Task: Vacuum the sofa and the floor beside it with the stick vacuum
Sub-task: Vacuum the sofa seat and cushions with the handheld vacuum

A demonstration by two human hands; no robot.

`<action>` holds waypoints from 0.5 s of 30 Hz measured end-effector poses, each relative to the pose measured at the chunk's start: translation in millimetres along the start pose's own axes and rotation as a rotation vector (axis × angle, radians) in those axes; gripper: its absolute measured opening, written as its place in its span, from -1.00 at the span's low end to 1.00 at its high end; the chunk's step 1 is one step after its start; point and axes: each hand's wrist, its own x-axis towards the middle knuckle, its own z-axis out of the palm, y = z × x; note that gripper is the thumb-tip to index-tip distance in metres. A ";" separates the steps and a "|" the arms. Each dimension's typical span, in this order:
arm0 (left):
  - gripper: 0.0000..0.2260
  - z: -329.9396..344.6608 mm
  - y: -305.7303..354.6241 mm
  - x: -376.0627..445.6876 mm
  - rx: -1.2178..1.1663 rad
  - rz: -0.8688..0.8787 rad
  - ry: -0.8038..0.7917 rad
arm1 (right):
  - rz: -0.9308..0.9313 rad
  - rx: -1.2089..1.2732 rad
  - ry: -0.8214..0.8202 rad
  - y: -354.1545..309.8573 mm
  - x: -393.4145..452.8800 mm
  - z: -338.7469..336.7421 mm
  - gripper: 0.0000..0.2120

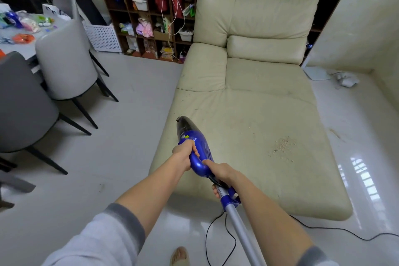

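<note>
Vacuum [195,136]: a blue stick unit, lying nose-forward over the near left part of the sofa seat; its dark nozzle end is pointing away from the person, and its silver tube [243,231] is running back and down toward the bottom edge of the view.
Left hand [183,154]: fingers are curling round the front of the blue handle loop, gripping it firmly; the body and nozzle are extending beyond this hand.
Right hand [222,176]: fingers are wrapping round the rear of the handle, where the blue body is meeting the tube; it is holding tight, just behind the left hand.
Grip relation: both hands are sitting close together on the handle, with the nozzle ahead of them and the tube behind.
Sofa [259,97]: cream, cushioned, standing on a pale glossy floor [108,179].
Crumbs [281,146]: a scattered patch is lying on the seat, to the right of the vacuum and apart from the nozzle.
Cord [218,242]: black, looping over the floor below the sofa's near edge.
Surroundings: grey chairs [64,58] are standing at left; a dark shelf [151,17] is filling the wall behind.
</note>
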 end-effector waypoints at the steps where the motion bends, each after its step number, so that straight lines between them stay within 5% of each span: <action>1: -0.90 2.9 -1.7 -2.0 0.007 0.003 -0.002 | 0.001 0.006 0.006 2.7 -1.3 -2.4 -0.55; 15: -0.89 59.1 -27.6 -30.0 0.037 -0.009 -0.106 | 0.011 0.026 0.122 42.2 -20.0 -49.3 -0.54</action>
